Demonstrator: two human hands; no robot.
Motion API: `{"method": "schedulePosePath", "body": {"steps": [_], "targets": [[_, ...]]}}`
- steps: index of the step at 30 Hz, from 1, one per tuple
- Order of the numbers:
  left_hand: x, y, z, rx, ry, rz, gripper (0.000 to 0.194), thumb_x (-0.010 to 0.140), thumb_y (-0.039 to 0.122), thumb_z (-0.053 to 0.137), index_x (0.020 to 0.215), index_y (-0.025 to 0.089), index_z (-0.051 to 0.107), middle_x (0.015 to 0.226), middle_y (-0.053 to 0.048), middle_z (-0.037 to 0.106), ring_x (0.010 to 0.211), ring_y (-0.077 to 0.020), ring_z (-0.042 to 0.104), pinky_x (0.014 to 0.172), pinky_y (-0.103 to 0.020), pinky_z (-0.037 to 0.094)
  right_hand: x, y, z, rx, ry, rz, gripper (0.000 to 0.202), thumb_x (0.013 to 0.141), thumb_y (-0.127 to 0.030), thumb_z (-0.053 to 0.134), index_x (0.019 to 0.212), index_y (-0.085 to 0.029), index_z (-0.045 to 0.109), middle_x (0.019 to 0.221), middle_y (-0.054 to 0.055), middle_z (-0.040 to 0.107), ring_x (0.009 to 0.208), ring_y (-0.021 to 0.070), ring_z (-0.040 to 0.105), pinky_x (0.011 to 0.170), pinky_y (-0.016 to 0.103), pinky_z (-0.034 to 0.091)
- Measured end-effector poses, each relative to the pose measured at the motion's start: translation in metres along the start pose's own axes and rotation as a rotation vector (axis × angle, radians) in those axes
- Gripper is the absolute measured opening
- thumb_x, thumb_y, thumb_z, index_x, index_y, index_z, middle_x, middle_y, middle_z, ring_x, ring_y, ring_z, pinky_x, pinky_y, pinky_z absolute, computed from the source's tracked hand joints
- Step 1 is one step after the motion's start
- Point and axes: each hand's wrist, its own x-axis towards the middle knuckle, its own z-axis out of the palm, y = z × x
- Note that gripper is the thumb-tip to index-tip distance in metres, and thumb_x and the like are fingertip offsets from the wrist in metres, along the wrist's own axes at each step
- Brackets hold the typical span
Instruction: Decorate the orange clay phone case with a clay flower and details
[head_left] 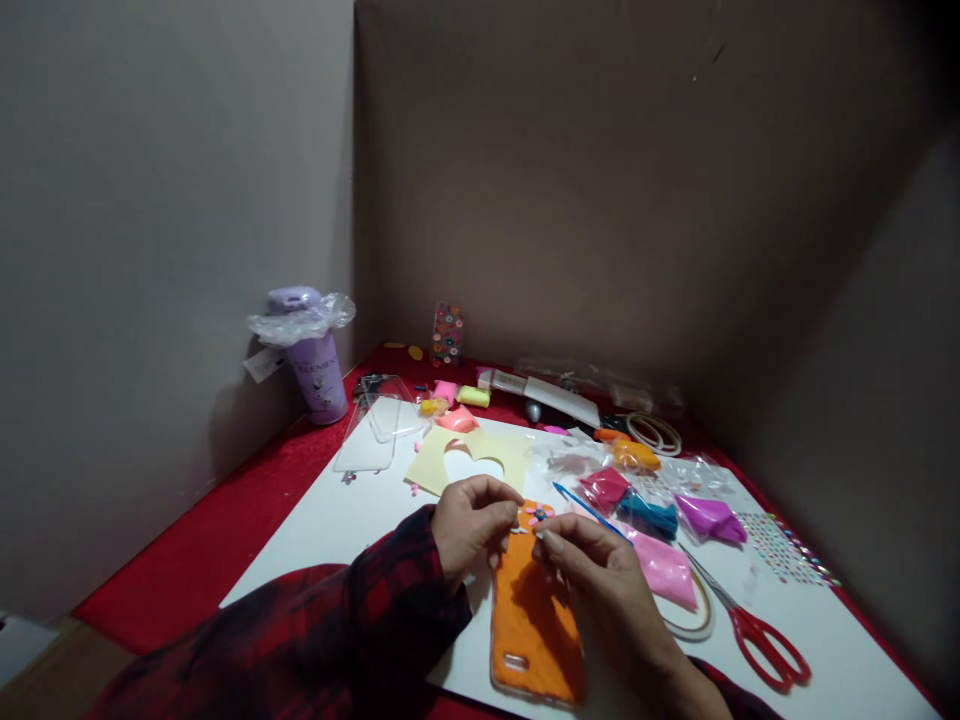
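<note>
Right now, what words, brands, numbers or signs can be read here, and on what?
"ELEMEN": on the lilac tumbler; I can't tell whether more letters follow.
White hang tag beside the tumbler: any print is too small to read.
Barcode-like label at the table's back: too blurred to read.

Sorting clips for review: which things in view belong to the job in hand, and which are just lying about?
Part of the job:
- orange phone case
- flower on it
- left hand
- right hand

Apparently just lying about:
- purple cup
- scissors
- yellow paper
</note>
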Motion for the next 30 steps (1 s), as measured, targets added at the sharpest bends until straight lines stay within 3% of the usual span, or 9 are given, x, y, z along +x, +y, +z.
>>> {"method": "schedulePosePath", "body": {"steps": [4,7,13,23,30], "targets": [[-0.003,0.002,0.001,-0.021,-0.099,-0.014,0.026,0.068,0.036,0.064,0.07,0.011,0.054,0.051,0.001,0.055,0.036,-0.0056,0.045,0.033,-0.016,0.034,0.001,0.004,-0.003,-0.011,-0.021,-0.011,0.02,0.076,-0.034,0.064,0.082,-0.015,0.061,0.068,0.001,0.053,0.061,0.0083,0.045,0.056,0.02,0.035],[-0.005,0.004,0.004,-0.072,-0.149,-0.02,0.025,0.066,0.033,0.065,0.071,0.013,0.052,0.059,-0.002,0.061,0.037,-0.0079,0.049,0.032,-0.018,0.036,0.002,0.009,-0.006,-0.006,-0.033,-0.047,0.018,0.078,-0.033,0.063,0.082,-0.016,0.058,0.068,0.0,0.053,0.061,0.0084,0.045,0.055,0.021,0.034],[-0.009,0.006,0.006,-0.067,-0.186,-0.112,0.025,0.06,0.026,0.069,0.074,0.012,0.056,0.041,0.006,0.046,0.033,-0.004,0.035,0.032,-0.016,0.027,0.001,0.009,-0.006,-0.075,-0.006,-0.119,0.017,0.078,-0.033,0.063,0.078,-0.018,0.054,0.067,-0.002,0.051,0.061,0.0083,0.045,0.056,0.021,0.036],[-0.012,0.005,0.003,0.003,-0.193,-0.135,0.036,0.062,0.044,0.07,0.071,0.014,0.052,0.047,0.006,0.046,0.035,-0.0032,0.034,0.034,-0.017,0.021,-0.002,0.001,-0.003,-0.118,-0.044,-0.134,0.019,0.078,-0.034,0.062,0.078,-0.017,0.056,0.069,0.0,0.053,0.063,0.0094,0.046,0.057,0.021,0.037],[-0.011,0.004,0.003,0.017,-0.195,-0.12,0.034,0.062,0.041,0.071,0.07,0.013,0.055,0.047,0.005,0.047,0.037,-0.0031,0.035,0.038,-0.018,0.021,-0.003,-0.005,0.001,-0.149,0.006,-0.135,0.022,0.074,-0.037,0.065,0.074,-0.017,0.054,0.069,0.0,0.053,0.061,0.0101,0.046,0.055,0.021,0.037]]}}
